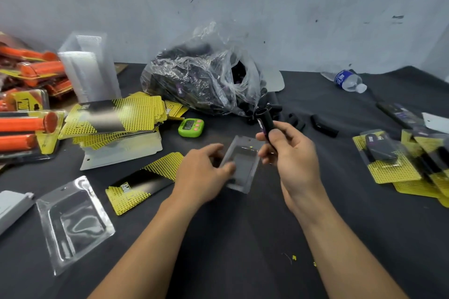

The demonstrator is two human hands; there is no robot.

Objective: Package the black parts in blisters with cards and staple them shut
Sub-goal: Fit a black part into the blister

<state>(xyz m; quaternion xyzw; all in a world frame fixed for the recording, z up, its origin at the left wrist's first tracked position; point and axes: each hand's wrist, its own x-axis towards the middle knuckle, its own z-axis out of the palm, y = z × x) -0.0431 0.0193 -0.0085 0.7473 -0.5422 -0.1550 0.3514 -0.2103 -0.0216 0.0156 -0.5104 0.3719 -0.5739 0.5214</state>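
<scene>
Clear, thin and moulded, the transparent plastic blister (243,165) is hovering just above the dark cloth-covered table (243,262). The left hand (201,172) is pinching its near-left flange between thumb and fingers. The right hand (291,155) is clenching its fingers round the lower half of a short black tubular part (266,121) with a purple label. That part is pointing up and away, just beside the blister's far right corner and not yet in the pocket. The blister is looking light, glossy and easily buckled, so it is best held by the flat rim, as the left hand is doing, leaving the pocket free. The tube is appearing light and firm, possibly rubbery, though blur is making its surface hard to read. Gripping it around the middle should let one end lead into the pocket. A yellow-and-black dotted card (143,182) is lying flat just left of the left hand, apparently waiting its turn. A crumpled clear bag of more black parts (204,77) is slumping against the wall behind. Finished yellow-backed packs (386,162) are piling up at the right.
</scene>
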